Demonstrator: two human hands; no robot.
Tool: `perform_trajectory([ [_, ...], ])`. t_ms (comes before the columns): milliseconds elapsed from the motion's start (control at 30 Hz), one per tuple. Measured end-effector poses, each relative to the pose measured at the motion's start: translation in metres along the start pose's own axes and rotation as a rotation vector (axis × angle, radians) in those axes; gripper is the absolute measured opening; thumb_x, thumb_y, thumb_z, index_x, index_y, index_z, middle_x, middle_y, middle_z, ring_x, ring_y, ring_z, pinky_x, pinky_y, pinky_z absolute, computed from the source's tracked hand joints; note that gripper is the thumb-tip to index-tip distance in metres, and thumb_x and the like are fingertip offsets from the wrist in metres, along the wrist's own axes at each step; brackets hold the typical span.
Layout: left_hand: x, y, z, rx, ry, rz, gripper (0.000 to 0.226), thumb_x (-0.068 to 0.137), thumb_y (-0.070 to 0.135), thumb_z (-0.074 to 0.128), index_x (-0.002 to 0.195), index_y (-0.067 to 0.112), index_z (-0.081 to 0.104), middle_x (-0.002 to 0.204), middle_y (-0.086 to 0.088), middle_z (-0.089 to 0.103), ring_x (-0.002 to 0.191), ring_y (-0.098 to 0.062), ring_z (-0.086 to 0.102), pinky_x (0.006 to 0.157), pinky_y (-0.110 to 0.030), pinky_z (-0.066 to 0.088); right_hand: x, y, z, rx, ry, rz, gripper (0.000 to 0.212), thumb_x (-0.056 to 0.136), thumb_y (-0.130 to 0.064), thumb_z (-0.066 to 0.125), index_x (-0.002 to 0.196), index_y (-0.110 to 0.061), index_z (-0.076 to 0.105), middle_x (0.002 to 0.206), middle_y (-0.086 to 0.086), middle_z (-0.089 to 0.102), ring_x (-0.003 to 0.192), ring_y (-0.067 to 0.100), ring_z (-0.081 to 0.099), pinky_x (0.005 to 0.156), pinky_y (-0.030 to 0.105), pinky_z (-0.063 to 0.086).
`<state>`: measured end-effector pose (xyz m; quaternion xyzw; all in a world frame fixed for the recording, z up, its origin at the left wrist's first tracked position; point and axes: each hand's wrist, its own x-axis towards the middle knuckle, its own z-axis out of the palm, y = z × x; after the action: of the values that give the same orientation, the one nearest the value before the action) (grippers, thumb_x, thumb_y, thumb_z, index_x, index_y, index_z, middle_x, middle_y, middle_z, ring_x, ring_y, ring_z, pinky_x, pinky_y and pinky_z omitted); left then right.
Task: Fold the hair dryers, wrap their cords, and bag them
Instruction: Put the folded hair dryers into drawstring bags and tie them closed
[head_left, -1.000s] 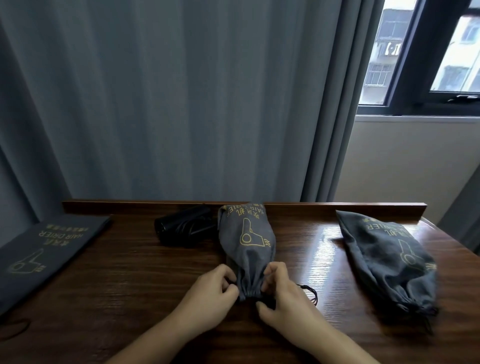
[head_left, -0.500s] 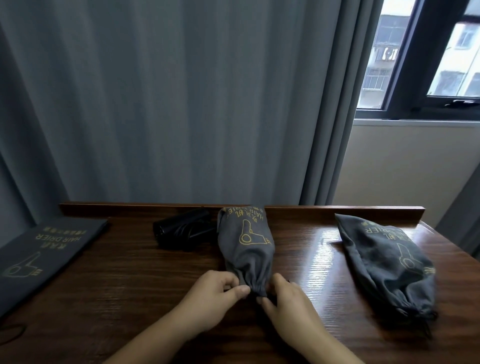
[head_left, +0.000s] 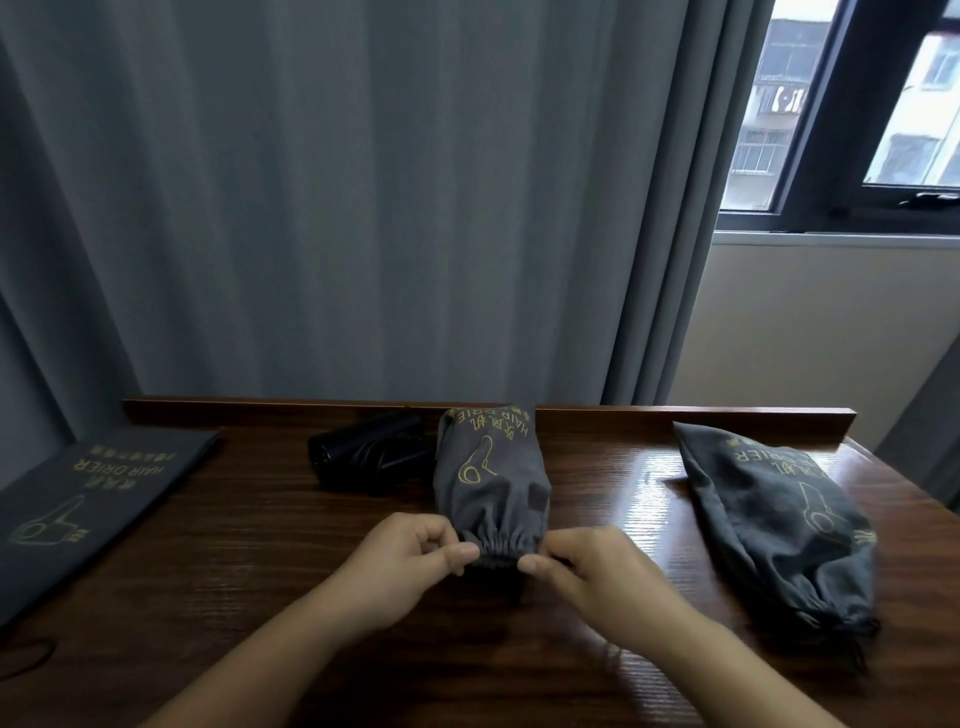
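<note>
Grey bag (head_left: 491, 486), gold dryer print, bulging, lying mid-table (head_left: 260, 545); mouth gathered, pinched at either side by left hand (head_left: 402, 564) and right hand (head_left: 597, 577). Contents hidden. Black dryer (head_left: 366, 457) bare just left. Second full bag (head_left: 779, 525) right, flat bag (head_left: 78, 499) left. Grey curtain (head_left: 363, 208) and window (head_left: 857, 104) behind.

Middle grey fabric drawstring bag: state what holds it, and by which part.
Both hands pinch the middle grey fabric drawstring bag at its gathered mouth: left hand on its left end, right hand on its right end.
</note>
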<state>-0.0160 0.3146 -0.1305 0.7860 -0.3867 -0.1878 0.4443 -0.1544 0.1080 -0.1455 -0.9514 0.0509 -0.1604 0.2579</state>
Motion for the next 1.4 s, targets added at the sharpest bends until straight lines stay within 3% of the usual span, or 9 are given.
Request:
perform_trajectory([
  [200,-0.004,-0.016,-0.010,0.023,-0.050,0.030,0.016,0.094,0.029,0.068,0.078,0.025,0.070,0.057,0.009,0.049,0.055,-0.006,0.041,0.054,-0.024,0.032,0.000,0.009,-0.004,0.002,-0.028,-0.093,0.031,0.095,-0.057,0.055,0.080,-0.031,0.049,0.066,-0.027,0.054,0.060,-0.002,0.050,0.057,0.011,0.032],
  [300,-0.005,-0.020,-0.007,0.099,-0.036,0.055,0.015,0.095,0.032,0.066,0.081,0.028,0.068,0.062,0.006,0.053,0.060,-0.008,0.046,0.058,-0.027,0.036,-0.002,0.014,0.000,0.052,-0.038,-0.053,0.035,0.097,-0.054,0.054,0.076,-0.026,0.052,0.061,-0.018,0.052,0.058,0.002,0.048,0.056,0.017,0.035],
  [467,-0.011,-0.018,0.004,0.442,-0.098,0.173,0.026,0.098,0.046,0.050,0.082,0.028,0.058,0.070,0.013,0.057,0.071,-0.007,0.056,0.068,-0.030,0.041,-0.009,0.012,0.006,0.069,-0.192,0.054,0.030,0.094,-0.052,0.059,0.078,-0.028,0.064,0.067,-0.016,0.063,0.064,0.001,0.057,0.061,0.020,0.043],
  [600,-0.017,-0.011,0.021,0.633,-0.055,0.204,0.046,0.086,0.067,0.034,0.087,0.027,0.057,0.081,0.014,0.055,0.086,-0.003,0.047,0.083,-0.027,0.036,-0.009,0.005,0.016,0.117,-0.210,0.170,0.032,0.094,-0.046,0.065,0.074,-0.021,0.064,0.066,-0.007,0.064,0.063,0.000,0.056,0.063,0.021,0.043],
  [800,-0.023,-0.006,0.032,0.240,-0.056,-0.001,0.028,0.088,0.049,0.061,0.077,0.024,0.060,0.067,0.008,0.061,0.064,-0.004,0.058,0.065,-0.029,0.048,-0.013,0.004,0.020,0.237,-0.178,0.229,0.024,0.096,-0.045,0.061,0.074,-0.036,0.064,0.062,-0.017,0.060,0.061,-0.003,0.052,0.063,0.023,0.044],
  [967,-0.025,-0.002,0.018,0.138,0.002,-0.047,0.030,0.096,0.036,0.064,0.069,0.025,0.072,0.047,0.010,0.042,0.047,-0.004,0.040,0.051,-0.020,0.031,-0.016,-0.006,0.008,0.232,-0.098,0.111,0.022,0.096,-0.039,0.064,0.076,-0.028,0.066,0.057,-0.005,0.057,0.057,0.001,0.049,0.060,0.025,0.043],
  [1100,-0.031,0.001,0.015,0.135,0.008,-0.035,0.032,0.097,0.034,0.061,0.071,0.021,0.072,0.046,0.014,0.045,0.049,-0.003,0.045,0.053,-0.017,0.033,-0.017,-0.015,0.005,0.232,-0.054,0.121,0.029,0.097,-0.036,0.063,0.071,-0.023,0.064,0.055,-0.010,0.054,0.056,0.002,0.049,0.057,0.020,0.038],
  [1267,-0.047,0.006,0.021,0.112,-0.169,-0.090,0.031,0.100,0.037,0.056,0.081,0.020,0.073,0.056,0.012,0.046,0.056,-0.002,0.045,0.059,-0.023,0.035,-0.030,-0.029,0.013,0.429,-0.083,0.386,0.045,0.102,-0.037,0.054,0.062,-0.019,0.051,0.048,-0.011,0.045,0.046,0.004,0.040,0.050,0.024,0.032],
  [1400,-0.060,0.015,0.040,0.305,-0.060,-0.024,0.024,0.097,0.045,0.055,0.088,0.034,0.074,0.087,0.012,0.051,0.094,-0.003,0.045,0.088,-0.025,0.034,-0.052,-0.048,0.023,0.567,-0.170,0.440,0.032,0.103,-0.028,0.051,0.074,-0.021,0.063,0.055,-0.002,0.059,0.052,0.011,0.052,0.055,0.027,0.040],
])
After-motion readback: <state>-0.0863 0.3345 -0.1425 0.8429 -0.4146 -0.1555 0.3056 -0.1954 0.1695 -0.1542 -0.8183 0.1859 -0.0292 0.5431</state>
